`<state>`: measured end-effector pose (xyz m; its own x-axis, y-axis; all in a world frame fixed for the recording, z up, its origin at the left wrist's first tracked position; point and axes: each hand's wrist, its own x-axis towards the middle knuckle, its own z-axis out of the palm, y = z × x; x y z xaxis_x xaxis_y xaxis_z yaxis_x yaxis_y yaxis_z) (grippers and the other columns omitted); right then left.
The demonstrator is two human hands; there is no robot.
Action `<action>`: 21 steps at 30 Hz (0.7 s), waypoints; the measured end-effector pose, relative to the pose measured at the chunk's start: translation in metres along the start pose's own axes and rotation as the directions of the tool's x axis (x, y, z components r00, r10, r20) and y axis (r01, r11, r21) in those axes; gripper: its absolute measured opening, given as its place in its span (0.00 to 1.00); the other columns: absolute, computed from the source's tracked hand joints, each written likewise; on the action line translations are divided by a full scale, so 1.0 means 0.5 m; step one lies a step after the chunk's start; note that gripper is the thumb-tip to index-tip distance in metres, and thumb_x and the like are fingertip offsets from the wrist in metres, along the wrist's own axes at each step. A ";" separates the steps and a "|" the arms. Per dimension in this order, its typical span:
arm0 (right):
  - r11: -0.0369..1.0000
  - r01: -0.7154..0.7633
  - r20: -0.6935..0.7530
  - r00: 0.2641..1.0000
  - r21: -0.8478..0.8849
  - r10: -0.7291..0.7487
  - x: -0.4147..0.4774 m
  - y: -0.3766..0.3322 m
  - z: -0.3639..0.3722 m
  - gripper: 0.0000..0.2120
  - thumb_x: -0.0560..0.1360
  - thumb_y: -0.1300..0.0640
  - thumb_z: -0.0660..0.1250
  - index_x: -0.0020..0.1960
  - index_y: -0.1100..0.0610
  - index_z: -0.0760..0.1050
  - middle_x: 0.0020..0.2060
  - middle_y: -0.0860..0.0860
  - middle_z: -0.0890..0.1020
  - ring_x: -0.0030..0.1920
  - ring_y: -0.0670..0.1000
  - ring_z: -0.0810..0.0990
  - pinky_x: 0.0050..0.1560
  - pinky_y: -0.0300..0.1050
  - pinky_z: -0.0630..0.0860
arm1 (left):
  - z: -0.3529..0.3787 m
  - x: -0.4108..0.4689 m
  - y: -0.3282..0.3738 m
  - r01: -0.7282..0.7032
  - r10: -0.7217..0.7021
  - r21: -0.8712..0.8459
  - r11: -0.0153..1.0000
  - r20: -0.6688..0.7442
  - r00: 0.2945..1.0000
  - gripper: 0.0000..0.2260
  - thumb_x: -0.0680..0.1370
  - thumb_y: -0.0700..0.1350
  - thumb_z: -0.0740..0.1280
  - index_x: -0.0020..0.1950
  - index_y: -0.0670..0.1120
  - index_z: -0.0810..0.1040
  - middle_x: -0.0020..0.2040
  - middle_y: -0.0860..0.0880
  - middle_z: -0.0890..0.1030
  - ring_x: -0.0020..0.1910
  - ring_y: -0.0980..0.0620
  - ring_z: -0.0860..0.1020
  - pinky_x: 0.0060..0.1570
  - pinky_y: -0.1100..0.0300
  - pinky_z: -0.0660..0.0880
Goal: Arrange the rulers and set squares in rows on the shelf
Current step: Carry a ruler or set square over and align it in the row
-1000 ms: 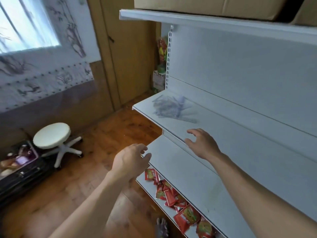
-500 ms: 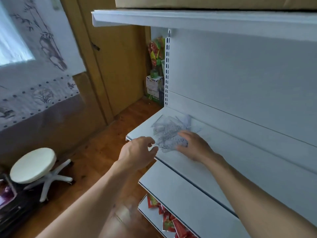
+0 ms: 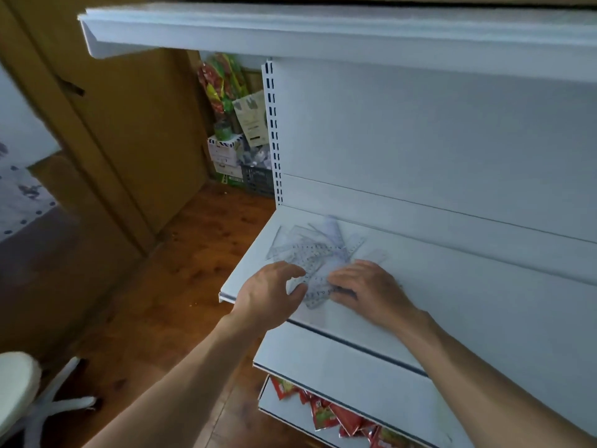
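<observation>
A loose heap of clear plastic rulers and set squares (image 3: 318, 250) lies on the left end of the white shelf (image 3: 468, 295). My left hand (image 3: 271, 294) rests at the heap's near left edge, fingers curled and touching the lowest rulers. My right hand (image 3: 368, 289) lies flat on the shelf at the heap's near right side, fingertips pressing on a ruler. Neither hand has clearly lifted a piece. Both hands cover the heap's near part.
A white shelf (image 3: 323, 30) hangs overhead. Lower shelves (image 3: 342, 360) jut out below, the lowest holding red snack packets (image 3: 336, 415). Left of the unit are a wooden door (image 3: 135, 134), boxes and packets (image 3: 232, 134) in the corner, and a white stool (image 3: 19, 386).
Both hands moved forward onto the heap: the left reached its near left edge, the right slid over a ruler. The camera came closer to the shelf.
</observation>
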<state>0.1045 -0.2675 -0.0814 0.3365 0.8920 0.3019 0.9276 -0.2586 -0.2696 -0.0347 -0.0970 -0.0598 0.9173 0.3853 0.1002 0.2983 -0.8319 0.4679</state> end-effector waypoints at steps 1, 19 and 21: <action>1.000 -0.008 -0.009 1.000 0.003 0.008 -0.002 -0.002 -0.003 0.08 0.71 0.50 0.70 0.47 0.53 0.82 0.44 0.46 0.85 0.45 0.51 0.82 0.51 0.46 0.76 | -0.002 0.003 -0.004 -0.013 0.013 -0.014 1.000 0.002 1.000 0.14 0.78 0.57 0.62 0.63 0.56 0.76 0.61 0.58 0.77 0.58 0.58 0.75 0.49 0.67 0.71; 0.891 -0.359 -0.587 0.798 -0.279 0.138 -0.105 -0.123 -0.063 0.07 0.77 0.53 0.68 0.50 0.53 0.84 0.50 0.46 0.84 0.44 0.50 0.80 0.45 0.43 0.75 | -0.029 0.007 0.069 0.472 0.090 -0.862 0.187 0.494 0.865 0.14 0.81 0.51 0.59 0.64 0.47 0.73 0.52 0.46 0.84 0.51 0.49 0.83 0.45 0.61 0.79; 0.869 -0.395 -0.581 0.798 -0.299 0.162 -0.135 -0.137 -0.069 0.08 0.77 0.52 0.67 0.50 0.53 0.84 0.50 0.46 0.84 0.44 0.52 0.80 0.44 0.45 0.76 | -0.015 0.001 0.081 0.512 0.149 -0.854 0.093 0.520 0.841 0.13 0.80 0.44 0.59 0.64 0.46 0.73 0.52 0.43 0.84 0.53 0.48 0.82 0.46 0.62 0.79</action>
<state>0.0238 -0.3227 -0.0515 0.5133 0.4542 0.7282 0.7217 -0.6876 -0.0799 -0.0243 -0.1276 -0.0340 0.9530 -0.0081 -0.3027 0.2722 0.4612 0.8445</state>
